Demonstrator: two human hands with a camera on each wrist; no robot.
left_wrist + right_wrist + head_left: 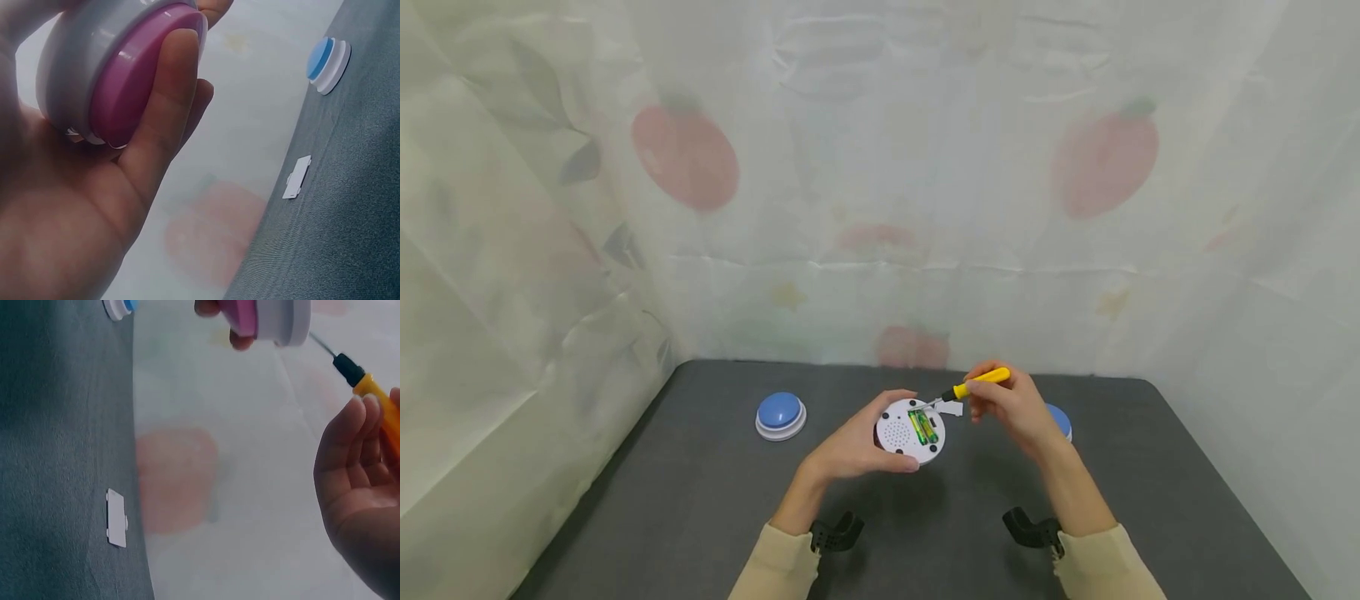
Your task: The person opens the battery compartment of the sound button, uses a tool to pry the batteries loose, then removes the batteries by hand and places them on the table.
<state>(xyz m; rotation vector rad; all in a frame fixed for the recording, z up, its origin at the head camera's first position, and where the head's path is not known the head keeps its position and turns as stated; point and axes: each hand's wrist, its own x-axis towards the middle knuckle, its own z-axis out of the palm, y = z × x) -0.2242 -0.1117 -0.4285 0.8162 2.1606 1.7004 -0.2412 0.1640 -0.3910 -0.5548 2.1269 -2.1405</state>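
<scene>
My left hand (850, 443) grips a round push-button buzzer (897, 435), raised above the table with its white underside turned up toward the head camera. The pink dome (130, 81) of the buzzer faces away, against the left fingers in the left wrist view. Two green batteries (923, 427) lie side by side in its uncovered compartment. In my right hand (1017, 410) is a screwdriver with a yellow handle (992, 377), held between thumb and fingers. Its thin metal shaft (322, 344) points at the buzzer, the tip at the upper end of the batteries.
A small white battery cover (297, 177) lies on the dark table (715, 517) behind the hands. One blue-topped button (778, 412) stands at the left; another blue button (1061, 420) is partly hidden behind the right hand. Printed pale curtains (880, 167) rise behind the table.
</scene>
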